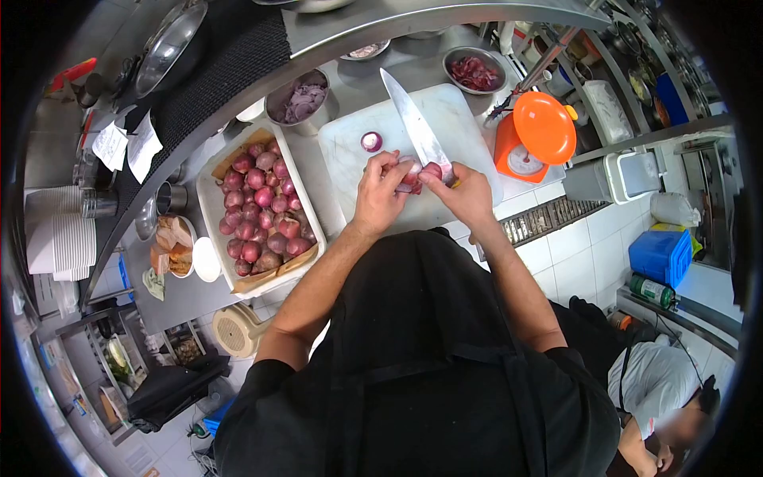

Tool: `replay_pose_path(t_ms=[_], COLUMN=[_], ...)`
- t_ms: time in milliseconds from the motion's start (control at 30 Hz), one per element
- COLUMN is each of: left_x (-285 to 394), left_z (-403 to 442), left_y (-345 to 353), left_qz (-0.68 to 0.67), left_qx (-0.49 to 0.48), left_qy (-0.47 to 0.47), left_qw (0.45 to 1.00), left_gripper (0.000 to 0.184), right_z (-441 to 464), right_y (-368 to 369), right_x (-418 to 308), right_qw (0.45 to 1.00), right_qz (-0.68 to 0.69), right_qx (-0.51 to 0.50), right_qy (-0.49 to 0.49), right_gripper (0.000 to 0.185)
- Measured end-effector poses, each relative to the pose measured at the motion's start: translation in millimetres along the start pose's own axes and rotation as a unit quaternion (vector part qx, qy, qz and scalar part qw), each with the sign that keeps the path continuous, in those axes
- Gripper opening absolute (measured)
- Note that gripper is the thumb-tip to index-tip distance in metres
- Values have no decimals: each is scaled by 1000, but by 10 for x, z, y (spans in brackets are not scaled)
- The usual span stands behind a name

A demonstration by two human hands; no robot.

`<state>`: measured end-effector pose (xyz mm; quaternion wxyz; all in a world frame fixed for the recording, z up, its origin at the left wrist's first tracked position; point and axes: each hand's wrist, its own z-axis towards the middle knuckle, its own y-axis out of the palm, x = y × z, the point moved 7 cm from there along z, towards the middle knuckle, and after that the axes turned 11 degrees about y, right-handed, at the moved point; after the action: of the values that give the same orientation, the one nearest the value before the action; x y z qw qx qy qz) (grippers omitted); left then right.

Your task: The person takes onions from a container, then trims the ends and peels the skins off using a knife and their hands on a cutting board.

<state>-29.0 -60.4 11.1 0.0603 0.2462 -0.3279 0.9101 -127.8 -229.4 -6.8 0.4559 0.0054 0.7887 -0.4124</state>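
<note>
My left hand (380,192) is closed around a partly peeled red onion (409,175), over the white cutting board (350,163). My right hand (465,197) pinches the purple outer layer at the onion's right side. A large chef's knife (415,119) points away from me across the board. Its handle end is hidden by my right hand, and I cannot tell whether that hand touches it. A cut onion piece (371,141) with a white face and purple rim rests on the board, just beyond my left hand.
Left of the board stands a tub (319,253) of whole red onions. Behind are a metal pot (328,103) of sliced onion and a bowl (499,83) of purple peels. An orange scale (544,127) stands right. Another person (656,381) is at lower right.
</note>
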Motion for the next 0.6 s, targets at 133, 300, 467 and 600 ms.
replay_pose_path(t_ms=[133, 300, 467, 600], left_x=[23, 50, 56, 42], left_z=[11, 21, 30, 19], left_y=[-3, -4, 1, 6], left_qz=[7, 11, 11, -9], left_qx=[-2, -13, -16, -10], left_qy=[5, 7, 7, 3], left_qw=[1000, 1000, 1000, 1000], left_gripper=[50, 50, 50, 50], right_z=[-8, -42, -15, 47], right_y=[-17, -44, -2, -62], right_x=[7, -16, 53, 109], right_qw=[1000, 999, 999, 1000], right_qz=[16, 43, 21, -14], right_qx=[-13, -23, -39, -8], right_qy=[12, 13, 29, 27], right_gripper=[56, 56, 62, 67])
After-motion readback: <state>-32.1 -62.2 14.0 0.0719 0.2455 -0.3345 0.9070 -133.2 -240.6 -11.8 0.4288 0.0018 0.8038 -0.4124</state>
